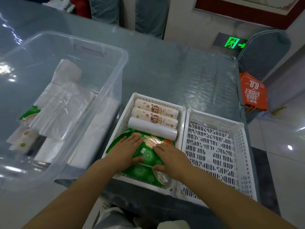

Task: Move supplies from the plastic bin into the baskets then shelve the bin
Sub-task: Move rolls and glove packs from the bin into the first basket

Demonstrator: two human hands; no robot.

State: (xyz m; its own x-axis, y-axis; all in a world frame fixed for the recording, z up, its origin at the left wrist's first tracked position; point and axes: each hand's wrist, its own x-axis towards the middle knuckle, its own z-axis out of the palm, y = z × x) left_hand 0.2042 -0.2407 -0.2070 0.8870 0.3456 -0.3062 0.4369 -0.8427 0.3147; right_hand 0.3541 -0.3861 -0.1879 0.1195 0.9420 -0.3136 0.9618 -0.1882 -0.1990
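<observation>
A clear plastic bin point(113, 52) stands at the left of the table, with white packs point(66, 109) and a green packet point(28, 113) still inside. Right of it sits a white lattice basket point(182, 116) holding three rolls point(155, 119) at its far end and green glove packets point(149, 160) at its near end. My left hand point(127, 149) lies flat on the top green packet. My right hand point(170, 158) rests on the same packet, thumb curled at its near edge. A second white basket point(212, 152) stands empty to the right.
The table has a shiny grey-blue plastic cover point(173, 68). An orange bag point(253, 91) hangs by the table's right edge, beside a covered chair point(264, 52). Another white basket with white items point(105, 212) shows below the table's near edge.
</observation>
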